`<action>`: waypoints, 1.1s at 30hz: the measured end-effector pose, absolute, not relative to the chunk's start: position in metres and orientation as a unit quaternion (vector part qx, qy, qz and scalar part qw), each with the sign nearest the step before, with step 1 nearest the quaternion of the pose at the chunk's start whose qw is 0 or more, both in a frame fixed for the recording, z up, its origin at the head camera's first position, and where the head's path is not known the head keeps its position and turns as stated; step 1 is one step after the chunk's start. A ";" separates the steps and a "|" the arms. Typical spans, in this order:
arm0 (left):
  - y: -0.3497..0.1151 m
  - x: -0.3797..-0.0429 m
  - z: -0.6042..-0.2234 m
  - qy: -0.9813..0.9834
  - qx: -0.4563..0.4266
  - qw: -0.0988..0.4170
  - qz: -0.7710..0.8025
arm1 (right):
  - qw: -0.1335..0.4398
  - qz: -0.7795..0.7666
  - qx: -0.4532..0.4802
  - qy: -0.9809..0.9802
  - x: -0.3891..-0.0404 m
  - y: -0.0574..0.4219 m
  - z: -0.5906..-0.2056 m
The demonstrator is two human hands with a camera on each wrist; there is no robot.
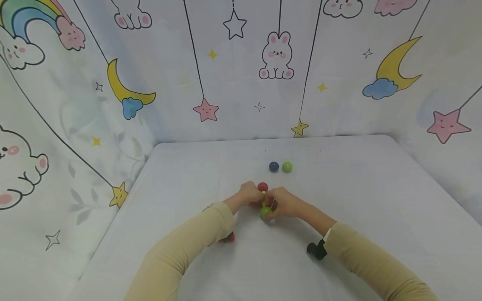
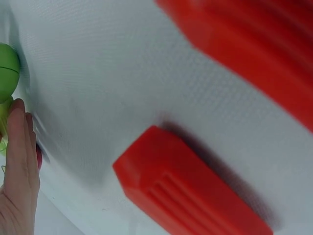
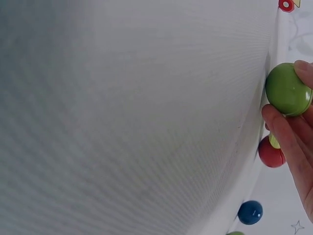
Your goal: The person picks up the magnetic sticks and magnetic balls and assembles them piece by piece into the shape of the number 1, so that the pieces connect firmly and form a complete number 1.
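In the head view my right hand point(image 1: 288, 203) pinches a glossy green ball point(image 1: 265, 212) between thumb and fingers; the right wrist view shows that grip on the green ball point(image 3: 285, 90) closely. My left hand point(image 1: 250, 194) meets it from the other side, fingertips at a small yellow-green piece point(image 2: 5, 116) just beside the ball, and seems to pinch it. Both hands partly hide this piece. Just beyond the fingers is a red ball point(image 1: 262, 186), also visible as a red ball point(image 3: 270, 153) in the right wrist view. Whether these parts are joined, I cannot tell.
Farther back on the white table point(image 1: 196, 167) lie a dark blue ball point(image 1: 273, 167) and a light green ball point(image 1: 287, 167), side by side. Two red ridged pieces, one nearer the middle point(image 2: 181, 186), lie under the left wrist. Printed cloth walls border the table.
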State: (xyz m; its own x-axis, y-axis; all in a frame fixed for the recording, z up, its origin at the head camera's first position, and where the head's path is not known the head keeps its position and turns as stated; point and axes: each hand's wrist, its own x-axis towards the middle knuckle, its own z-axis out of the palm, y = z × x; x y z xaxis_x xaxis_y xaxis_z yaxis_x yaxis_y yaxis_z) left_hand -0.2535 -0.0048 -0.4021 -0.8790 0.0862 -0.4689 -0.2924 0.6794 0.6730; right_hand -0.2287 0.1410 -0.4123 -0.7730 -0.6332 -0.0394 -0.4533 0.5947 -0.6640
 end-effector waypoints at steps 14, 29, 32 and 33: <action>-0.015 -0.248 -0.396 0.922 0.026 0.228 0.312 | 0.139 -0.328 -0.275 0.893 -0.231 0.137 -0.415; -0.058 -0.250 -0.400 0.938 0.158 0.248 0.180 | 0.139 -0.339 -0.246 0.897 -0.233 0.135 -0.416; -0.064 -0.248 -0.399 0.936 0.165 0.258 0.176 | 0.135 -0.332 -0.232 0.904 -0.233 0.134 -0.417; -0.066 -0.247 -0.398 0.935 0.167 0.260 0.174 | 0.133 -0.330 -0.228 0.906 -0.233 0.134 -0.416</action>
